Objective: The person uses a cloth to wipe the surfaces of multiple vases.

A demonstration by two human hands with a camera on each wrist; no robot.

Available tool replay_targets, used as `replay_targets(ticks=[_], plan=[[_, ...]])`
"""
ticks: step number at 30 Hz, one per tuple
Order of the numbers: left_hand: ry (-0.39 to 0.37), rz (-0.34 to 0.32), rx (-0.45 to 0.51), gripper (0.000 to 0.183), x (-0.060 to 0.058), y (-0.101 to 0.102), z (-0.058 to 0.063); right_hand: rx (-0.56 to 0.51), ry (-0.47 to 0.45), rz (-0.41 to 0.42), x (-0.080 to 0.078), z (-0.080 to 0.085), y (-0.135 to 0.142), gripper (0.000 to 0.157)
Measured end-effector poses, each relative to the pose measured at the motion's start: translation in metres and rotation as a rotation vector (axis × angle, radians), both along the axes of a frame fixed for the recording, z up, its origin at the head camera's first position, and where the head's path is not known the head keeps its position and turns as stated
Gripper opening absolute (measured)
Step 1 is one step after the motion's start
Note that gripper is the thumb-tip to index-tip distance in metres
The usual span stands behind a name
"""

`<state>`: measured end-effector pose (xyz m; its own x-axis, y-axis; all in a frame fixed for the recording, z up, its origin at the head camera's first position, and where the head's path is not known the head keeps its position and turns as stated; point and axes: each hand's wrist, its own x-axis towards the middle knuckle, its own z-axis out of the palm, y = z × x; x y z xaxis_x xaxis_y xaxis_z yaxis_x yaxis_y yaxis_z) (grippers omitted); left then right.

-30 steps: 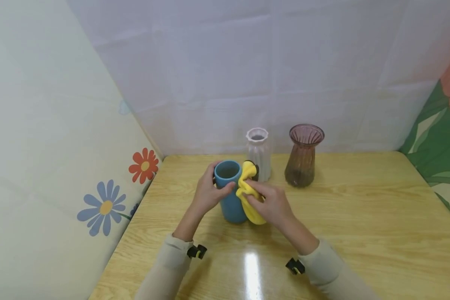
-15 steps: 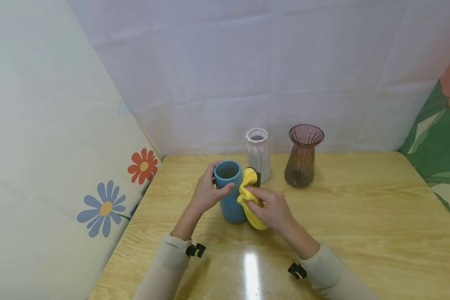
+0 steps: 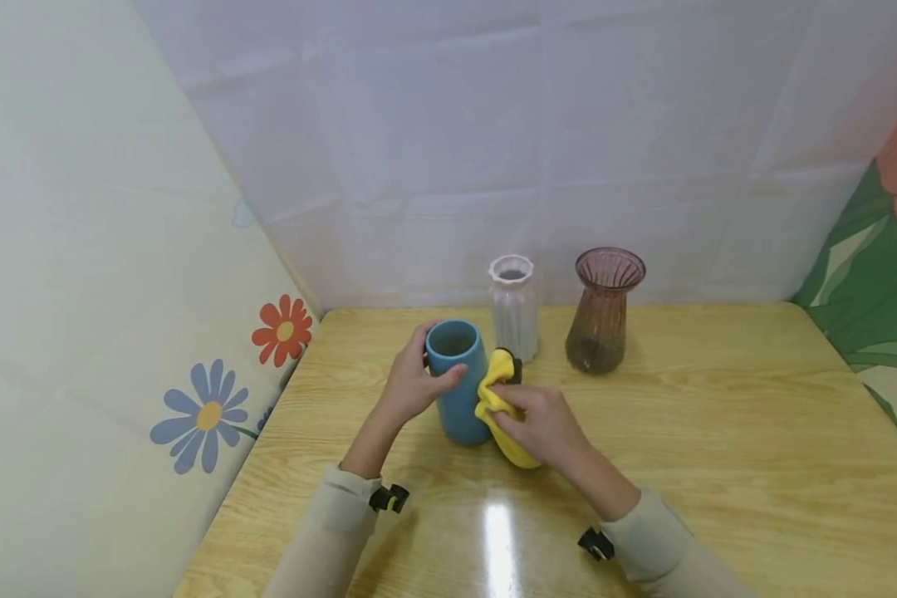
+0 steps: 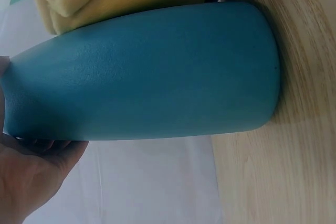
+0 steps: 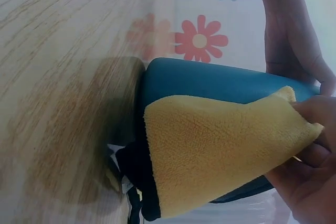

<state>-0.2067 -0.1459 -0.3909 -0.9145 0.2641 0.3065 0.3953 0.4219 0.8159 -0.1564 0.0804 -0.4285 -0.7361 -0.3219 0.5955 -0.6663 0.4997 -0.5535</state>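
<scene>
A blue vase (image 3: 459, 407) stands upright on the wooden table. My left hand (image 3: 413, 384) grips it near the rim, thumb on the near side and fingers round the far left. In my right hand (image 3: 549, 423) a bunched yellow cloth (image 3: 510, 444) with dark edging is pinched between thumb and fingers. The cloth lies against the vase's right side. From the right wrist view, the yellow cloth (image 5: 210, 153) hangs down over the blue vase (image 5: 199, 80) almost to the table. The left wrist view has the vase's smooth side (image 4: 157, 72) filling its middle.
Behind the cloth stands a white fluted vase (image 3: 514, 311) with a scalloped rim. A purple glass vase (image 3: 605, 311) with a flared mouth is to its right. A white sheet (image 3: 433, 149) hangs at the table's back edge, and a flower-printed sheet (image 3: 120, 332) borders the left.
My right hand has slid the yellow cloth down along the vase's right side, a little toward me. The left hand and the blue vase have stayed in place.
</scene>
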Motion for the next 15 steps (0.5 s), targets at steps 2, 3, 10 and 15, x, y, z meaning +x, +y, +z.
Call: replay_targets(ticks=[2, 3, 10, 15], plan=[[0.003, 0.004, -0.005, 0.072, -0.0002, 0.0001, -0.0006, 0.018, -0.007, 0.001, 0.0001, -0.0015, 0.0003, 0.027], [0.004, 0.003, -0.005, 0.072, -0.0001, 0.0002, -0.0005, 0.027, -0.010, 0.001, 0.0000, -0.0025, 0.0004, 0.026], [0.002, 0.000, -0.007, 0.071, -0.0008, 0.0003, -0.0014, 0.073, -0.057, 0.022, -0.0003, -0.0076, 0.0014, 0.024], [0.004, -0.004, -0.009, 0.071, -0.0013, 0.0000, -0.0029, 0.117, -0.107, 0.034, -0.0011, -0.0104, 0.0025, 0.023]])
